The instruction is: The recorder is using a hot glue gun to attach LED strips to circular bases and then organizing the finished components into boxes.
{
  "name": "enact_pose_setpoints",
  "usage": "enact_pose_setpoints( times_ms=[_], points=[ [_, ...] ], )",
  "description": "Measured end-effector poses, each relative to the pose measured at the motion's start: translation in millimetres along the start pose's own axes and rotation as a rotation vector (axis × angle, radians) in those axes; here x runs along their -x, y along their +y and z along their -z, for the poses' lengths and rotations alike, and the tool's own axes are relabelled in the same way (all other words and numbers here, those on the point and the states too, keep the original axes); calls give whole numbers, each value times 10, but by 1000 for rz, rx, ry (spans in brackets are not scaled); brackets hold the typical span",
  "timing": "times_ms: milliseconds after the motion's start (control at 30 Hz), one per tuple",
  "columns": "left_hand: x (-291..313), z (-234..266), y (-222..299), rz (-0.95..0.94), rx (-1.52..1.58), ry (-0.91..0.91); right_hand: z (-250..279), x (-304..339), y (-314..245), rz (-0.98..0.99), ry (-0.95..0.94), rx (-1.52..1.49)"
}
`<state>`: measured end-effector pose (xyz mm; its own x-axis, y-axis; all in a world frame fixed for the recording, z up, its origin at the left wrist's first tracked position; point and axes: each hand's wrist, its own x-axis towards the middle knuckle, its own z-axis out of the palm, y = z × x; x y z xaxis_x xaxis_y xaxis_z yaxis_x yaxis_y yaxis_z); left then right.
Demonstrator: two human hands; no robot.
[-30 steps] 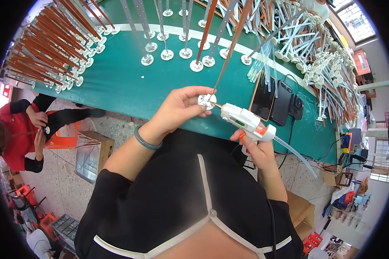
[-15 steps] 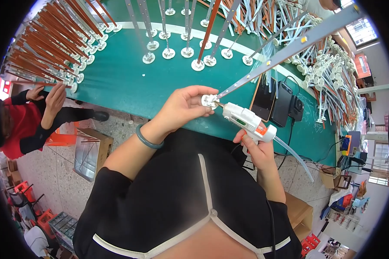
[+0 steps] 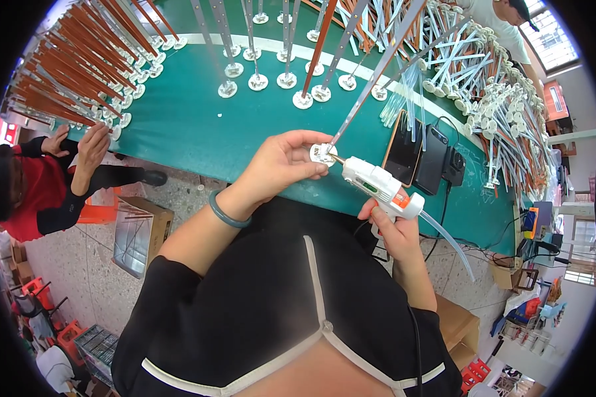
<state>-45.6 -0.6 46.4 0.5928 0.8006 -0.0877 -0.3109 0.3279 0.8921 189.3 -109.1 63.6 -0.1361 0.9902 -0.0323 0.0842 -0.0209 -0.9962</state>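
Note:
Between its thumb and fingers, my left hand (image 3: 291, 157) grips a round white base (image 3: 322, 155). A long thin grey strip with small dots (image 3: 366, 92) rises from this base and slants up to the right. My right hand (image 3: 397, 231) is closed round the handle of a white glue gun (image 3: 377, 183). The gun's metal nozzle (image 3: 338, 159) points left and reaches the base at the foot of the strip; whether it touches cannot be made out. A clear glue stick (image 3: 449, 242) curves out of the gun's back end.
Strips on round bases (image 3: 287, 81) stand on the green table (image 3: 185, 129) beyond my hands. A phone (image 3: 404, 149), a black box-like device (image 3: 432, 155) and clear glue sticks (image 3: 407, 96) lie right. Piled strips (image 3: 493, 99) fill the far right. A co-worker (image 3: 40, 178) sits left beside standing brown strips (image 3: 66, 63).
The held strip has swung from leaning far right to a steeper slant, its base turning with it. The glue gun stays almost in place. At left, the co-worker's hands have shifted slightly.

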Motion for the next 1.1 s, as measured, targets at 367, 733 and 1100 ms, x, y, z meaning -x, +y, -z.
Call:
enact_pose_setpoints(
  times_ms=[367, 733, 1100],
  points=[
    [-57, -65, -109, -80, -34, 101, -16, 11, 61, 60, 35, 65],
    [-89, -67, -224, -135, -75, 129, -56, 9, 26, 75, 111, 341],
    [-140, -127, -198, -88, -77, 150, 0, 35, 104, 14, 125, 203]
  ],
)
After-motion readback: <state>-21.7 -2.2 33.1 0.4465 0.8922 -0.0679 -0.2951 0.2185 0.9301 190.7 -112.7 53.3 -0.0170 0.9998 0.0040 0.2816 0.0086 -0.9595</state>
